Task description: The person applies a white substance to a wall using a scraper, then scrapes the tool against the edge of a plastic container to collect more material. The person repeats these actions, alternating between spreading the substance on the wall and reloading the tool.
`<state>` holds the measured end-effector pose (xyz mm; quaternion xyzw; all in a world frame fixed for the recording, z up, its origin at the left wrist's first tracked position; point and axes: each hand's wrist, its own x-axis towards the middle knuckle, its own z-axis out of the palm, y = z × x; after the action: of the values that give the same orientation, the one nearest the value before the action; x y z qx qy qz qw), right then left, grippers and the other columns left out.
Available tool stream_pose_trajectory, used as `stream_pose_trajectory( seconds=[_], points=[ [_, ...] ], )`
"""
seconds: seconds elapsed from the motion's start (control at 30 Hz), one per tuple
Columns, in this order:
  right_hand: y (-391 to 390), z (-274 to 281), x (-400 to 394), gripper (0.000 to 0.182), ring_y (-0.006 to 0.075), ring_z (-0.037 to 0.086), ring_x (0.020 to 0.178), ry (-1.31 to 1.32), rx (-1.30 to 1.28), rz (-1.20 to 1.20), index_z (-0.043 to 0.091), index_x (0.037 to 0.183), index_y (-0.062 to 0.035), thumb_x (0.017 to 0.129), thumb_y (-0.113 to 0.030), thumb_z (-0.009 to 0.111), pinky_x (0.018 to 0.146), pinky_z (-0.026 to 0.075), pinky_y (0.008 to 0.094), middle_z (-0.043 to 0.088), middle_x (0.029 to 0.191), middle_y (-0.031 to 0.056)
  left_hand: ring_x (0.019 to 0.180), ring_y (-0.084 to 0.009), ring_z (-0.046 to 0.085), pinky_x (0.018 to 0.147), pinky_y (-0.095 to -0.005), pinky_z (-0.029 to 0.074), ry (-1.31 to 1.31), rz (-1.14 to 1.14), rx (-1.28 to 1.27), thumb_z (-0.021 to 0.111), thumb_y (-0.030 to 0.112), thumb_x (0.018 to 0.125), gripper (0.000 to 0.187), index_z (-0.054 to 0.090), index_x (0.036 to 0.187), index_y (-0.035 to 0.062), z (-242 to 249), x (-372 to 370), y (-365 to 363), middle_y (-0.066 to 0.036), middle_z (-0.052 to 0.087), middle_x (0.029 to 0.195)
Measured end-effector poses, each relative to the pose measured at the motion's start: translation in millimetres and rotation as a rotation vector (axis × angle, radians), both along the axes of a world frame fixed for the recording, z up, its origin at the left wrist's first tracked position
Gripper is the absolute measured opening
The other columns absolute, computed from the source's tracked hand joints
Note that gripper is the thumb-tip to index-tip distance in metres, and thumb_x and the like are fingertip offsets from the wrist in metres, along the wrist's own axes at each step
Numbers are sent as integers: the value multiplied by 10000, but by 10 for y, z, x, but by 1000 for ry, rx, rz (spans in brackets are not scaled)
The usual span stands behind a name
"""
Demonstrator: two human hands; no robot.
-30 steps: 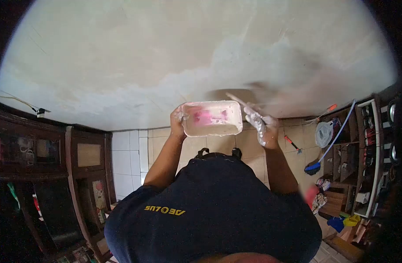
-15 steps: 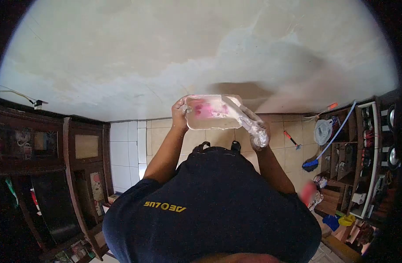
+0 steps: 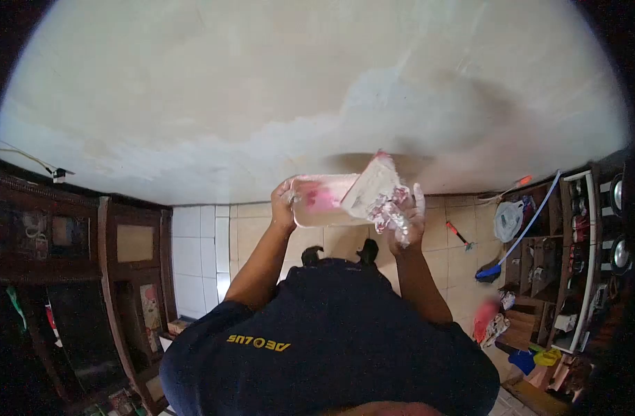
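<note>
My left hand (image 3: 283, 206) is closed round the left end of a shallow rectangular tray (image 3: 310, 220), its inside smeared with white and pink paste. In my right hand (image 3: 412, 225) is a wide putty knife (image 3: 370, 187), its broad blade coated in pale paste and tilted over the tray's right end. Lumps of paste cover the handle area and some of my fingers, so the handle itself is hidden. Just beyond both hands rises a wall (image 3: 262, 97) with patchy whitish and beige areas.
Dark wooden cabinets (image 3: 106, 256) stand on the left. On the tiled floor (image 3: 438, 267) to the right lie an orange-handled tool (image 3: 459, 234) and a blue broom (image 3: 489, 273). Beside them are a plastic bag (image 3: 509, 220) and a shelf rack (image 3: 535, 270).
My right hand has turned the putty knife, so its broad blade face now shows above the tray. Both hands and the tray sit slightly lower in view.
</note>
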<state>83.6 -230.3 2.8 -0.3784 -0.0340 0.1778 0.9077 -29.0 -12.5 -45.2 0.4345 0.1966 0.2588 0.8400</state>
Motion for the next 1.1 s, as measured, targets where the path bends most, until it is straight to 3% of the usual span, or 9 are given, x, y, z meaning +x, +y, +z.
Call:
stream_pose_trajectory(
  seconds=[0.1,0.17,0.3,0.47,0.53,0.63,0.77,0.87,1.1],
  points=[
    [-139,-27,221,430,211,507,973,165,283,353,398,1212,-129,810,-52,528,739,469,322,492,1140,78,804,-212,600,721,-323,505,1,-32,-87,499,205,768,329,545,997,-28,144,45,-29,-139,603,948],
    [-112,-43,261,416,198,492,964,156,266,314,394,1211,-147,820,-120,536,719,450,315,489,1117,43,810,-221,598,726,-333,504,-27,-51,-110,483,214,779,332,541,1007,-20,202,55,-18,-144,600,959],
    [-14,707,698,290,199,456,999,-269,467,314,442,1156,-144,878,-224,437,708,432,321,481,1125,36,843,-246,588,740,-367,499,-116,-77,-270,432,240,806,337,536,1029,8,405,-5,-160,-148,589,980],
    [293,1808,1228,345,255,443,1065,-313,448,-35,437,1175,-96,873,-261,448,797,436,368,469,1180,70,863,-257,582,748,-379,496,-120,-58,-272,424,245,807,343,536,1040,19,581,-33,-202,-140,582,992],
    [364,1975,1292,375,263,469,1062,-48,167,-141,451,1159,-52,835,-230,517,818,444,375,495,1143,110,864,-258,582,747,-378,496,-123,-54,-270,428,242,807,342,535,1041,17,593,-49,-185,-139,582,993],
    [330,1407,1559,438,232,573,881,21,130,-154,492,1084,-36,693,-122,668,755,468,368,565,989,85,864,-260,581,745,-380,498,-90,5,-213,435,231,806,335,537,1039,14,598,-62,-118,-142,579,995],
    [262,577,1277,404,249,590,852,168,-21,-124,476,1097,-55,736,-143,634,767,489,393,577,960,96,844,-257,585,738,-381,499,-29,-2,-169,444,237,815,326,538,1026,6,490,-143,-32,-142,582,973],
    [11,156,1022,433,267,585,889,234,165,64,435,1140,-60,752,-136,611,774,496,417,564,996,127,833,-250,587,742,-372,498,16,-24,-183,448,245,819,323,541,1017,7,467,-168,-45,-138,585,959],
    [147,1698,1427,426,292,572,932,-270,455,50,408,1178,-66,793,-153,567,786,488,448,550,1043,156,833,-240,587,750,-363,497,-37,-62,-190,459,259,817,321,549,1007,16,438,-141,-116,-130,588,956]
  ],
)
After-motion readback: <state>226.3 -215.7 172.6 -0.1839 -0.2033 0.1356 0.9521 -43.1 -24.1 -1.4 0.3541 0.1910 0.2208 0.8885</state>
